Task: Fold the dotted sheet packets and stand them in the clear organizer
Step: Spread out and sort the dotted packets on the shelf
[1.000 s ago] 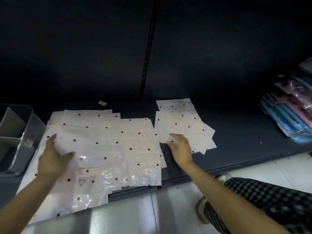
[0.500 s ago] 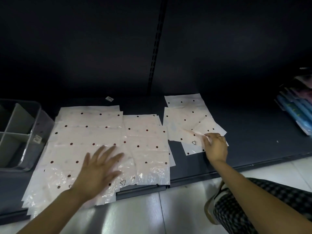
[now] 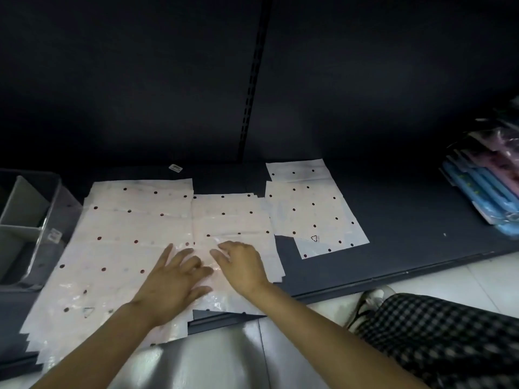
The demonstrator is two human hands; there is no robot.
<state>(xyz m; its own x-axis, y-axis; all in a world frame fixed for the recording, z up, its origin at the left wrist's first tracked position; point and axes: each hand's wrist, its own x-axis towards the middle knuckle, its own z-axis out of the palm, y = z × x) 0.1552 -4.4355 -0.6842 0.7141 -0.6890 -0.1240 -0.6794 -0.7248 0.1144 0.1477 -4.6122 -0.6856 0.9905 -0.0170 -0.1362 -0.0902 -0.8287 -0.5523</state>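
Pale pink dotted sheet packets lie flat on a dark shelf in three overlapping groups: a big left pile [image 3: 118,248], a middle stack [image 3: 230,220] and a right group [image 3: 311,211]. My left hand [image 3: 174,282] rests flat, fingers spread, where the left pile meets the middle stack. Beside it, my right hand [image 3: 241,265] lies on the middle stack with fingers curled down onto the glossy wrap; the two hands almost touch. The clear organizer [image 3: 31,226] with grey dividers stands at the far left edge, touching the left pile.
The dark shelf [image 3: 407,220] has a front lip above a white tiled floor. Blue and pink packaged goods [image 3: 486,192] lean at the right. A small white label [image 3: 175,167] lies near the back panel. My checkered-trousered knee [image 3: 449,341] is at lower right.
My right hand has left the right group and come left onto the middle stack. My left hand has slid right to meet it.
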